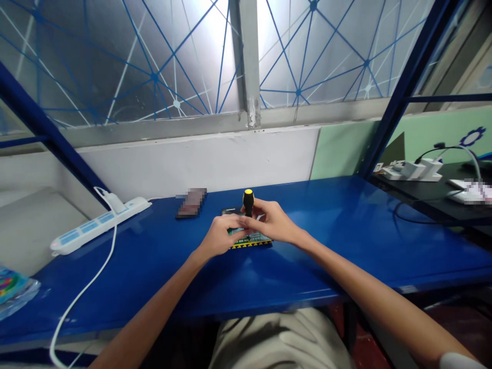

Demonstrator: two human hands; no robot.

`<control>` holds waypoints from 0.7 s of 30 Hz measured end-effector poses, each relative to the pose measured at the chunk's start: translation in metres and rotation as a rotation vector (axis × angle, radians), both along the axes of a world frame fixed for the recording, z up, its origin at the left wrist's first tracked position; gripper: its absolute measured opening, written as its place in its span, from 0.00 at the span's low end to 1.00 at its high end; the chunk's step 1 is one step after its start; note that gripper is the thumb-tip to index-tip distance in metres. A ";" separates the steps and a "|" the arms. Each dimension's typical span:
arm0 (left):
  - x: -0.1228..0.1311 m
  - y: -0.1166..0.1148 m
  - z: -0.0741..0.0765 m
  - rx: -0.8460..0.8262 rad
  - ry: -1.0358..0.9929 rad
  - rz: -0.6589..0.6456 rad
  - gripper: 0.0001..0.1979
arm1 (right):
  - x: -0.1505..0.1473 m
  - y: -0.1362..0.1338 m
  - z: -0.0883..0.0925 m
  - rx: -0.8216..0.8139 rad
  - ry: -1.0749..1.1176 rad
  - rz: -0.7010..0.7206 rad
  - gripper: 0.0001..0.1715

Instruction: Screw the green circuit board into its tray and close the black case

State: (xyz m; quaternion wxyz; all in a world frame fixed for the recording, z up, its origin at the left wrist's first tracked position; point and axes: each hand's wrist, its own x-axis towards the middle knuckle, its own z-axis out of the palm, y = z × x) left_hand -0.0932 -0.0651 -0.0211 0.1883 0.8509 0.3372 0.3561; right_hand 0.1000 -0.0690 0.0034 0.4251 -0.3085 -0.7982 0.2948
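A screwdriver (pixel 249 201) with a black handle and a yellow top stands upright over a green circuit board (pixel 251 243), which has a yellow-and-black front edge. My right hand (pixel 274 220) is closed around the screwdriver's handle, low down. From the other side, my left hand (pixel 223 233) reaches in with its fingers closed near the screwdriver's lower end, against the right fingertips. What the left fingers pinch is hidden, and so is the screwdriver's tip. Behind the hands, a dark object (pixel 229 210) shows at the back edge of the board.
A white power strip (pixel 90 228) with a plugged-in white cable (pixel 82 292) lies at the left. Near the wall rests a dark, blurred-out phone-like object (pixel 192 203). Plastic packaging (pixel 15 292) sits at the far left of the blue table (pixel 334 230). Another power strip (pixel 415 171) is at the right.
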 end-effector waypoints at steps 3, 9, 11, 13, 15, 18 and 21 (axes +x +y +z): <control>0.000 0.000 -0.001 -0.015 -0.024 0.023 0.06 | 0.000 -0.001 0.000 -0.018 0.006 0.002 0.14; 0.000 -0.005 0.005 -0.082 0.021 -0.028 0.07 | -0.001 0.000 -0.001 -0.115 0.032 0.026 0.13; -0.001 -0.005 0.005 -0.073 0.020 -0.012 0.07 | -0.002 0.001 -0.002 -0.157 0.060 0.045 0.13; -0.002 -0.004 0.004 -0.061 0.012 0.023 0.06 | -0.003 0.000 -0.004 -0.180 0.091 0.070 0.14; -0.002 -0.003 0.002 -0.053 0.009 0.066 0.05 | -0.004 0.000 -0.004 -0.173 0.112 0.080 0.15; -0.002 -0.002 0.001 -0.047 0.022 0.084 0.05 | -0.005 -0.001 -0.003 -0.140 0.104 0.066 0.14; -0.003 -0.002 0.003 -0.036 0.048 0.027 0.06 | -0.005 -0.001 -0.004 -0.119 0.085 0.033 0.14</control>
